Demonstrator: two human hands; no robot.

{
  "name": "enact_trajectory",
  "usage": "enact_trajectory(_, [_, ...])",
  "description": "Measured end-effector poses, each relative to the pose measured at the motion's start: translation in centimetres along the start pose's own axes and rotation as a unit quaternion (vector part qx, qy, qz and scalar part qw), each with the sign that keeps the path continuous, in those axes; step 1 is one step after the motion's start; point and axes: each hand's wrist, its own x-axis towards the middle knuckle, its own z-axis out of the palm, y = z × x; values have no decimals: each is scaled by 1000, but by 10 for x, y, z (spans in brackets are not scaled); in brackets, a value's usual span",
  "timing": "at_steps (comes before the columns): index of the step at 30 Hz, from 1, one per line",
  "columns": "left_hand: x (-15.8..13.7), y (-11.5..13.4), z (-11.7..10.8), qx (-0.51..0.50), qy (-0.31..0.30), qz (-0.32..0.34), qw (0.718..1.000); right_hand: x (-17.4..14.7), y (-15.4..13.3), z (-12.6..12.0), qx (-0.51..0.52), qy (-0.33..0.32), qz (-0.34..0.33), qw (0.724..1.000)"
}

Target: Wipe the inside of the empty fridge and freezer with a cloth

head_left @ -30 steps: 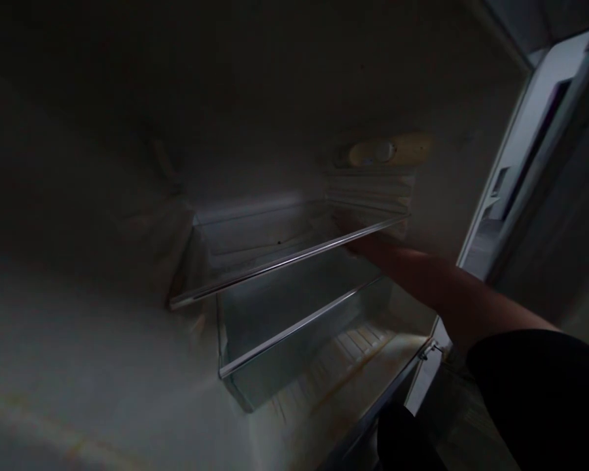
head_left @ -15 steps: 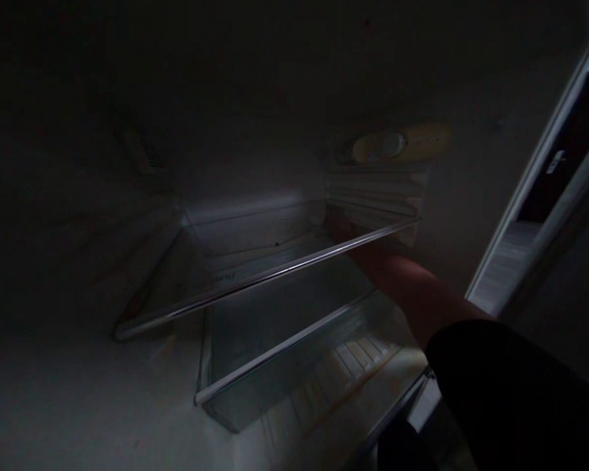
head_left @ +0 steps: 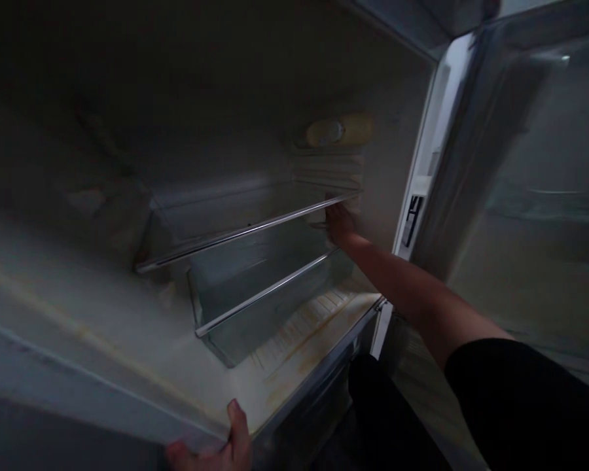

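I am looking into a dim refrigerator (head_left: 279,392). My right hand (head_left: 341,222) reaches in at the right end of the upper glass shelf (head_left: 255,230), close to its front edge. A small pale patch shows beside its fingertips, too blurred to name, and the fingers look bent around it. At the bottom of the view, my left hand (head_left: 218,454) wraps round the lower left front edge of the refrigerator, its thumb lying on the inner side. Below the upper shelf sits a clear drawer-like bin (head_left: 235,343) with a pale front rim.
A yellowish control housing (head_left: 356,129) with a round dial is on the right inner wall. The refrigerator door (head_left: 535,196) stands open at right. Yellow-brown stains mark the ribbed floor (head_left: 299,333). A dark-clothed leg (head_left: 383,405) is below the opening.
My view has drawn back from the interior. My right hand has come forward from the back right corner to the shelf's front edge. My left hand has come into view.
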Motion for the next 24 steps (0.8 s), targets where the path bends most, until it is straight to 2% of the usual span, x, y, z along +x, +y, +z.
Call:
enact_trajectory(3, [-2,-2,4,-8,24,29,999,-30,5,-13,-22,26,29,999])
enact_trajectory(7, [-1,-8,6,10,54,70,996,-90,15,-18,-32,106,51,993])
enact_trajectory(9, [-2,-9,5,17,58,73,996,-115,17,-22,-41,123,75,989])
enact_trajectory(11, [-3,-9,5,12,56,70,996,-126,13,-33,-74,132,102,983])
enact_trajectory(13, [-4,-7,5,13,58,64,996,-121,9,-53,-114,152,134,973])
enact_trajectory(16, [-3,-4,4,32,74,64,995,-94,9,-90,-126,216,176,952])
enact_trajectory(19, [-1,-2,3,41,68,72,994,-68,21,-114,-107,273,166,941])
enact_trajectory(21, [1,0,4,31,56,77,995,-61,30,-114,-101,287,141,942])
enact_trajectory(24, [2,3,6,17,60,80,995,-66,34,-93,-90,289,107,947])
